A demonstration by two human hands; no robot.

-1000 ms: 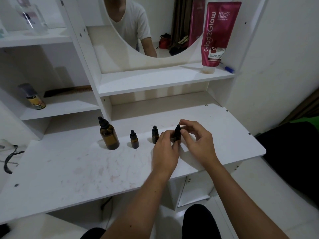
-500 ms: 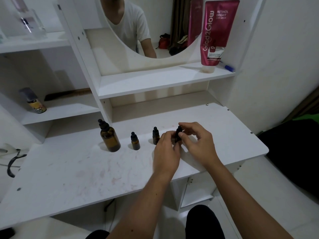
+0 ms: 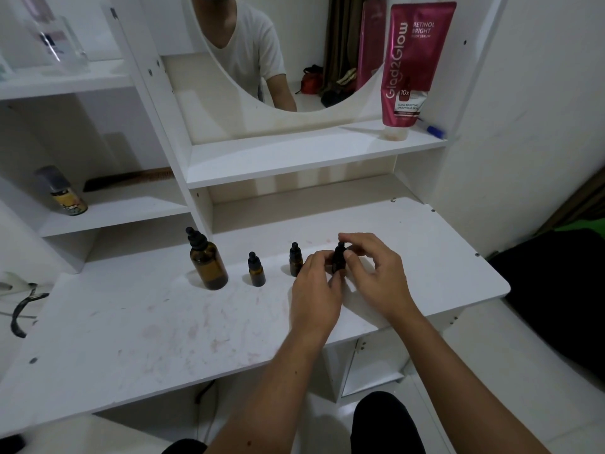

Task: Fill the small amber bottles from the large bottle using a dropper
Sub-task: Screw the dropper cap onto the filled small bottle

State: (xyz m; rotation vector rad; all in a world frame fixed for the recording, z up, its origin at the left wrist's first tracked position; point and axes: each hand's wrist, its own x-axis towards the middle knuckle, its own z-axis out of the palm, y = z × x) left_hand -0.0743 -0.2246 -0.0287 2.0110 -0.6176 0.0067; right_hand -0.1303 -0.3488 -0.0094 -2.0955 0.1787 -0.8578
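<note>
A large amber bottle with a black dropper cap stands on the white vanity top. To its right stand two small amber bottles, both capped. A third small bottle sits further right, between my two hands. My left hand grips its body, which is mostly hidden. The thumb and fingers of my right hand pinch its black dropper cap from the right.
A pink tube stands on the shelf under the round mirror, which reflects a person in a white shirt. A small can and a comb lie on the left shelf. Black glasses rest at the far left.
Both hands stay on the rightmost small bottle. My right fingers have shifted round its cap. The camera has tilted slightly.
</note>
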